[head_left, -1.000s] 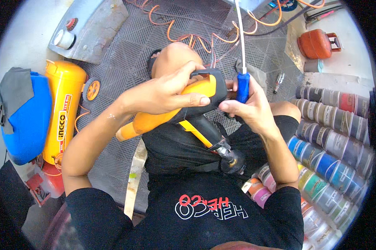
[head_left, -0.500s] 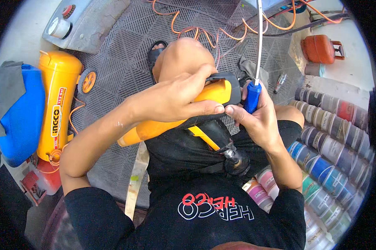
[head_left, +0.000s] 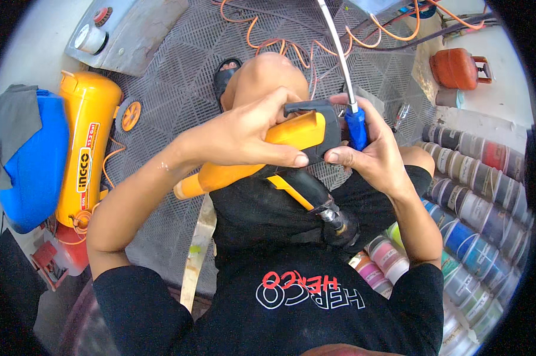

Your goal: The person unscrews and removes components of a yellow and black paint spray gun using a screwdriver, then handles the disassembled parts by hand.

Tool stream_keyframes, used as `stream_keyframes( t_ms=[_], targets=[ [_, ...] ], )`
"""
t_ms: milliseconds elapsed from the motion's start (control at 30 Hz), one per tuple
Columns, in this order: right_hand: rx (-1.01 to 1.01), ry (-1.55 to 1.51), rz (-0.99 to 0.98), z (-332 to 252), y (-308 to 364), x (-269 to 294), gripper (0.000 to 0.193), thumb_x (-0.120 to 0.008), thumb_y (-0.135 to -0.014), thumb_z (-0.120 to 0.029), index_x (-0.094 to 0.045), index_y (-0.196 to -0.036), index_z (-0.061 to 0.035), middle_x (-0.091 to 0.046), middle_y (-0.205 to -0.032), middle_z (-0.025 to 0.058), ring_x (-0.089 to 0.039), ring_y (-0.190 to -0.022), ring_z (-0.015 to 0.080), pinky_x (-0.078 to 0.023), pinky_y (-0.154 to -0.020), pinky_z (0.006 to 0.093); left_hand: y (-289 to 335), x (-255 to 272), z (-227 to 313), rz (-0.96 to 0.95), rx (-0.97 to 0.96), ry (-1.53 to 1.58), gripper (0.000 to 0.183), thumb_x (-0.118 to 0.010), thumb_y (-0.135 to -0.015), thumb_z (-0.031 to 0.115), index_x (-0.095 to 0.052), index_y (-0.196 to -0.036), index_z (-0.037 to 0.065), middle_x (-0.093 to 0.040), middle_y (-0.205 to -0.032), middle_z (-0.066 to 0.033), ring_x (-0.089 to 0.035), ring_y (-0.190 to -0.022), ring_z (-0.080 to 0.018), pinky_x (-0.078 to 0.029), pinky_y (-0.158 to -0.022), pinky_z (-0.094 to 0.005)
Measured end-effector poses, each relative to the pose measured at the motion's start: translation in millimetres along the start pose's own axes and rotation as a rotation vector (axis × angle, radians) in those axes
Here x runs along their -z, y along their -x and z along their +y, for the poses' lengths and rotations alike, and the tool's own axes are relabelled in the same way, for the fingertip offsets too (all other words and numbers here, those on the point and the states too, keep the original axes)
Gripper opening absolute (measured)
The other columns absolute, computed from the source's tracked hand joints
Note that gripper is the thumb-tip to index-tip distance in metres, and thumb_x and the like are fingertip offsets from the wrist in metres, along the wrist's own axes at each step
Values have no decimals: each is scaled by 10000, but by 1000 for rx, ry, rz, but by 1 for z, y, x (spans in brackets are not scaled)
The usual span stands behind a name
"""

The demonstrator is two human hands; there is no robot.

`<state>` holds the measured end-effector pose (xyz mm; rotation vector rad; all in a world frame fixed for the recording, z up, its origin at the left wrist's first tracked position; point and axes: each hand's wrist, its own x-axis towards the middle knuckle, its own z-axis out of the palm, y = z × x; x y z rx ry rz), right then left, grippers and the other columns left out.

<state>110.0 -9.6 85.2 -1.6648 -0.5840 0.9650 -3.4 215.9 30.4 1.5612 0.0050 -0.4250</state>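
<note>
My left hand (head_left: 259,133) is wrapped over the yellow-and-black power tool (head_left: 295,132), its thumb lying along the side facing me. The tool's black end piece points toward my right hand (head_left: 372,154). That hand holds a screwdriver (head_left: 356,129) by its blue handle, the long metal shaft slanting up and away to the left. My right thumb is close to the tool's black end; whether it touches cannot be made out. Over my lap lies a black part with a yellow strip (head_left: 292,193) and a metal fitting (head_left: 332,218); its link to the tool is partly hidden.
A yellow air tank (head_left: 90,142) and a blue container (head_left: 33,166) stand at the left. Stacked rows of paint cans (head_left: 464,237) line the right side, below an orange gas cylinder (head_left: 455,68). An orange hose (head_left: 292,50) coils across the far grey mat (head_left: 161,107).
The screwdriver's shaft has tilted further to the left. My right hand has turned slightly, and the two thumbs are now farther apart. The left hand keeps its hold on the power tool.
</note>
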Motion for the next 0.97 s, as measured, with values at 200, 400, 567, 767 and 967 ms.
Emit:
stream_keyframes(
  t_ms=[200, 400, 567, 767, 967],
  targets=[
    [-29, 208, -45, -16, 5, -5, 651, -850, -782, -124, -532, -1326, 43, -683, -1055, 68, -599, -905, 84, -507, -807, 256, 9, 6, 5, -108, -34, 56, 663, -794, -857, 158, -434, -1383, -25, -580, -1261, -90, -537, -1169, -143, -440, -1007, -295],
    [-155, 137, -23, -11, 7, -4, 600, -840, -804, -159, -550, -1287, 45, -686, -971, 46, -605, -816, 81, -517, -737, 257, 9, 3, 12, -14, -79, -187, 622, -795, -858, 272, -492, -1321, -11, -652, -1081, -88, -596, -994, -126, -491, -866, -298],
    [98, 138, 66, 14, 8, -8, 575, -829, -816, -164, -554, -1277, 43, -683, -931, 42, -611, -781, 71, -518, -688, 252, 3, -4, 4, 75, -153, -210, 667, -761, -827, 499, -544, -1227, 10, -661, -935, -218, -668, -890, -345, -494, -777, -417],
    [15, 62, 107, 10, 7, -11, 559, -831, -815, -191, -568, -1256, 29, -680, -866, 49, -629, -763, 78, -523, -674, 269, -2, -5, -4, 112, -184, -141, 646, -805, -808, 424, -545, -1226, 6, -666, -952, -191, -679, -927, -313, -506, -808, -397],
    [148, 274, 152, 13, 9, -8, 563, -838, -807, -249, -597, -1270, -38, -708, -868, 49, -617, -688, 56, -510, -636, 260, -5, -13, 7, 174, -157, -5, 681, -820, -815, 405, -520, -1307, 42, -659, -1161, -137, -658, -1050, -330, -485, -964, -367]
  ],
)
